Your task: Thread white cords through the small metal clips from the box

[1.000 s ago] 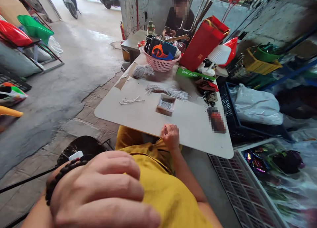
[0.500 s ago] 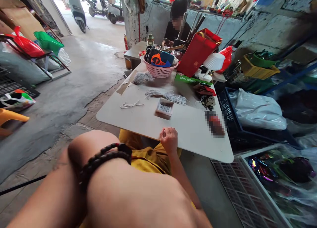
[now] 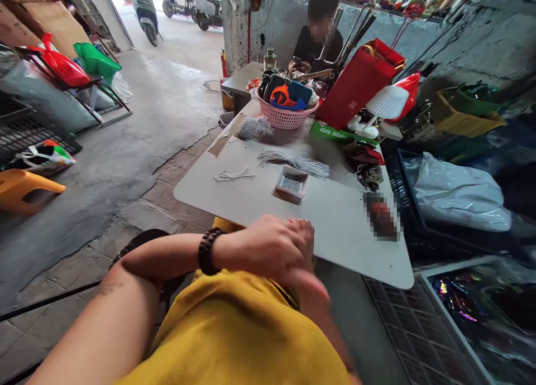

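My left hand [image 3: 268,248], with a dark beaded bracelet on its wrist, lies across my right hand [image 3: 307,235] at the table's near edge. Its fingers wrap over the back of the right hand, and its blurred thumb crosses the right wrist. The right hand's fingers are curled in, with nothing visible in them; part of it is covered. Just beyond the hands, a small open box [image 3: 291,184] of small grey pieces stands on the white table [image 3: 247,198]. Behind it lies a bundle of pale cords [image 3: 293,163], with a few loose cords [image 3: 233,175] to the left.
A pink basket [image 3: 285,116] of tools and another cord bundle [image 3: 253,128] are farther back. A red box [image 3: 355,86] and a white lamp [image 3: 387,102] stand at the back right. A person [image 3: 318,39] sits behind with a phone. Crates flank the table's right side.
My left arm has moved forward from close to the camera, and its hand now rests on my right hand. The view has shifted, so the table appears farther right.
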The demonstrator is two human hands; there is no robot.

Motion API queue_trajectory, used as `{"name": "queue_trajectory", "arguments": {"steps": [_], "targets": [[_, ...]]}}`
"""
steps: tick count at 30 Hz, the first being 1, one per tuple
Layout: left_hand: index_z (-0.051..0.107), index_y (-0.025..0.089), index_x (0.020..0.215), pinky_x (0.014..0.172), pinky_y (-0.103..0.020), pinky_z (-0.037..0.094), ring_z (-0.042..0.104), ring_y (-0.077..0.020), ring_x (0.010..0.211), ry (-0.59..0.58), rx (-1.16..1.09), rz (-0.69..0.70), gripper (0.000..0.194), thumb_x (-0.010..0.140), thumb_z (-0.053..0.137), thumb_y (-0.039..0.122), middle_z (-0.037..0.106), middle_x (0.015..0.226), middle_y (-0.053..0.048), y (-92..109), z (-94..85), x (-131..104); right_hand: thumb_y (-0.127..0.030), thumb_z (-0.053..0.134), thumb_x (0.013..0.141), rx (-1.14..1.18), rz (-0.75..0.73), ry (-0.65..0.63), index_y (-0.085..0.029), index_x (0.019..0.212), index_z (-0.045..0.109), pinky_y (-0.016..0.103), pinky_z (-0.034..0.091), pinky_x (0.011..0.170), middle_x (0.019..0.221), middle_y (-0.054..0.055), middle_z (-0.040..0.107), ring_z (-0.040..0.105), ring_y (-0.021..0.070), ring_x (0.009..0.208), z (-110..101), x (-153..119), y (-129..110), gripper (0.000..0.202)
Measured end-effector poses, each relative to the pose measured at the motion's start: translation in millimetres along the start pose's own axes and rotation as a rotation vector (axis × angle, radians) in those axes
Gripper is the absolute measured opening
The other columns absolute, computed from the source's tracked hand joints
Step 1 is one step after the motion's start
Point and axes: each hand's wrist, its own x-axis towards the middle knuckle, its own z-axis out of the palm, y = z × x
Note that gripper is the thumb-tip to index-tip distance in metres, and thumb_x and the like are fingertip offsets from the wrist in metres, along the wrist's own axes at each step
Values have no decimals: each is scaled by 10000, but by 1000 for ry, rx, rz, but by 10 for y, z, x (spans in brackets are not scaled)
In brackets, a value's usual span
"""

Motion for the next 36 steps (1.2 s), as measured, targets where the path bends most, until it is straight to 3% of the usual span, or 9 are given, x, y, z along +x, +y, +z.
{"name": "queue_trajectory", "arguments": {"steps": [1,3,5,7,10,14,17,21,36], "targets": [[635,204,559,563,-225,445,571,-121,585,100,36,-153,519,955,460,491,667,614,-10,-221,41,-147,-137,481,902,-15,-13,18,-180,834,582,346,358,733,744,51,585,483,217,764,-5,6,-2,129],[691,197,608,620,-232,469,614,-128,651,186,104,-437,570,1011,341,399,710,680,-29,-661,111,-509,-142,503,892,-61,-44,75,-181,831,584,337,366,726,747,53,600,490,216,765,-17,26,-11,109],[753,187,740,772,-277,511,664,-160,837,303,168,-688,592,1014,277,405,754,885,-69,-1039,141,-896,-138,512,884,-85,-69,106,-181,824,584,328,374,717,743,53,608,495,213,759,-25,44,-20,103],[759,165,978,974,-364,464,634,-206,1057,362,259,-879,557,1004,244,372,722,1122,-99,-1320,124,-1226,-135,507,886,-89,-74,117,-180,824,585,323,381,713,736,52,608,498,210,753,-25,52,-24,109],[636,111,1263,1114,-416,341,482,-258,1294,383,401,-1189,508,964,262,279,578,1377,-139,-1578,59,-1521,-140,498,895,-90,-69,124,-180,834,588,321,388,715,745,54,615,505,210,755,-18,49,-20,116],[422,48,1446,1142,-467,281,399,-313,1361,306,436,-1505,572,902,322,194,399,1521,-185,-1745,16,-1585,-134,492,899,-92,-60,108,-186,835,585,321,390,715,749,49,614,507,207,747,-13,39,-12,123],[318,16,1488,1138,-508,261,383,-340,1372,246,404,-1591,621,902,337,222,345,1541,-222,-1783,26,-1529,-132,488,899,-88,-52,100,-192,839,580,318,390,713,749,45,604,510,206,747,-8,31,-10,126],[320,26,1486,1113,-523,287,385,-359,1368,205,351,-1652,633,931,314,331,334,1546,-224,-1773,37,-1475,-125,480,902,-90,-41,105,-188,860,583,322,391,717,760,46,604,512,207,756,4,17,-11,128],[409,46,1439,1099,-539,290,389,-374,1356,241,291,-1649,651,944,280,449,377,1516,-236,-1803,35,-1494,-96,469,898,-88,-65,155,-193,871,570,328,385,700,756,40,588,503,202,735,37,-18,1,142]]}}
